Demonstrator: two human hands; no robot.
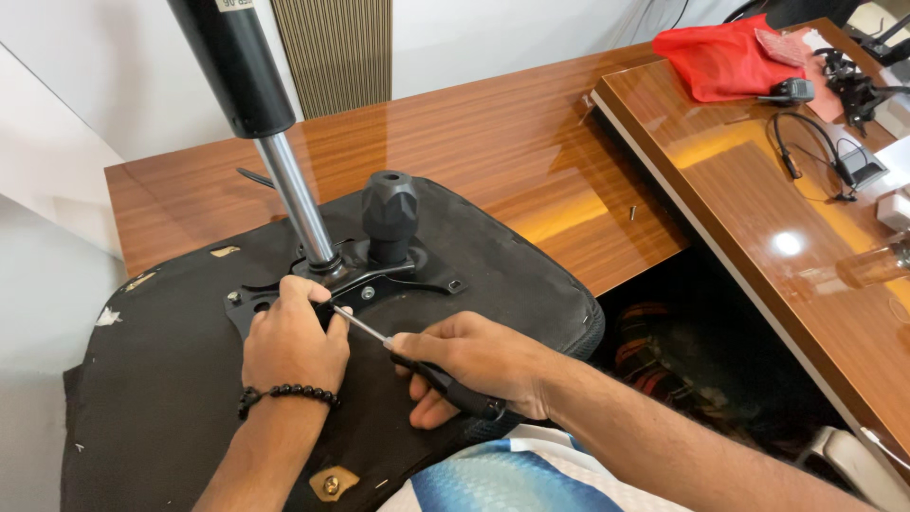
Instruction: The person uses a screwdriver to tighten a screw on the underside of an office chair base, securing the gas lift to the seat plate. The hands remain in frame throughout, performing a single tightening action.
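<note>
Nearest the camera, at the bottom centre of the frame, a blue-and-white patterned shirt (517, 479) shows between the person's two forearms. Just above it the right hand (479, 365) is clamped around the black handle of a slim screwdriver (417, 365), whose bright metal shaft runs up and left toward the left hand (294, 341). That hand, with a black beaded bracelet (289, 393) at the wrist, is closed down over the black metal mounting plate (379, 275) and hides the tip of the tool, so I cannot tell which screw it sits in. The plate is bolted to the underside of an upturned black fabric chair seat (171, 379) filling the lower left, with a ribbed black plastic knob (389, 213) and a chromed gas-lift column (294, 199) rising from it. As I judge it, the work on the plate is midway: one screw head shows seated near the knob, while a loose small screw (632, 212) lies well apart on the polished brown wooden desk (493, 142). Farther off, at the upper right, a red cloth bag (725, 57) and black cables (810, 147) lie on a second desk.
</note>
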